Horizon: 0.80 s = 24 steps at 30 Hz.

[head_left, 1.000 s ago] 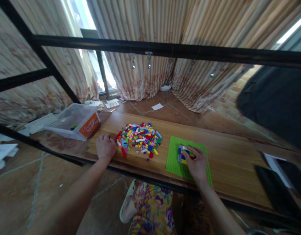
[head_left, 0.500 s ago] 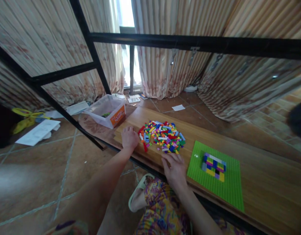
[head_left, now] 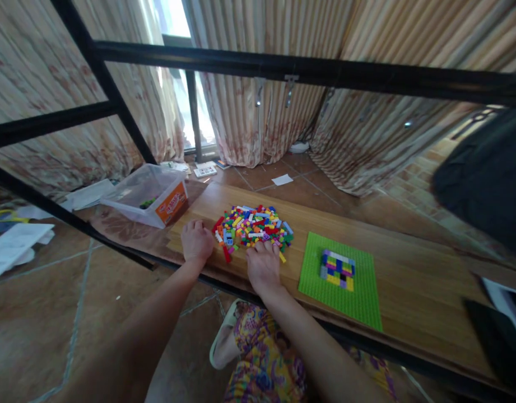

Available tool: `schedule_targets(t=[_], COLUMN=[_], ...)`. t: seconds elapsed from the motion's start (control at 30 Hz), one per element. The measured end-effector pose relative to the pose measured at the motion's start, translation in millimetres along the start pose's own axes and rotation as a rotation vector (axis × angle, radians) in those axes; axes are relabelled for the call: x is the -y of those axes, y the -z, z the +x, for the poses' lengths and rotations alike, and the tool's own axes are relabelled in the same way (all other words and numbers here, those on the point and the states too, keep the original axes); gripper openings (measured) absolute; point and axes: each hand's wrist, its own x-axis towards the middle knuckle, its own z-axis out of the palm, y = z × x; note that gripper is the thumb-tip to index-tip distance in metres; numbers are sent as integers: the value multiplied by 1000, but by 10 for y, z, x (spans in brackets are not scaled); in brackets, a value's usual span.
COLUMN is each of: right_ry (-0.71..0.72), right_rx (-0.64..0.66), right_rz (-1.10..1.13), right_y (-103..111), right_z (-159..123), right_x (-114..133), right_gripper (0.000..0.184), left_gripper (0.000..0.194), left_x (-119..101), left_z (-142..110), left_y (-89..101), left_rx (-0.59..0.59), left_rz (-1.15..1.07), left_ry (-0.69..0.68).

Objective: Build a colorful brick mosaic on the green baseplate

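Judged as piece selection: right hand [head_left: 264, 267], fingers curled at the near edge of the brick pile [head_left: 255, 224], grip indeterminable; left hand [head_left: 196, 242] loosely curled beside it, contents unseen; patterned brick block [head_left: 338, 270] sits on the green baseplate [head_left: 314, 285], calling for careful stud alignment.

part of brick pile [head_left: 254, 224] hidden behind right hand [head_left: 264, 270]

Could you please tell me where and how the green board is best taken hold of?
I would grip the green board by its right edge, coming in low from the right: it lies flat, and the raised bricks leave a bare strip along that side.
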Motion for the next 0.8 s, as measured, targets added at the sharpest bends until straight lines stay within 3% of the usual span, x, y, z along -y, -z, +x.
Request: schedule_targets(t=[0.5,0.8], right_ry=[4,57], right_rx=[-8,-114], right_rz=[38,73], right_y=[-18,-65], right_z=[-53,-159], right_x=[-188,-339], right_gripper=[22,23], left_gripper=[36,33], left_x=[22,-6], left_z=[33,4], left_y=[-25,-7], left_rx=[-6,8], left_rz=[-14,7], left_ry=[-9,6])
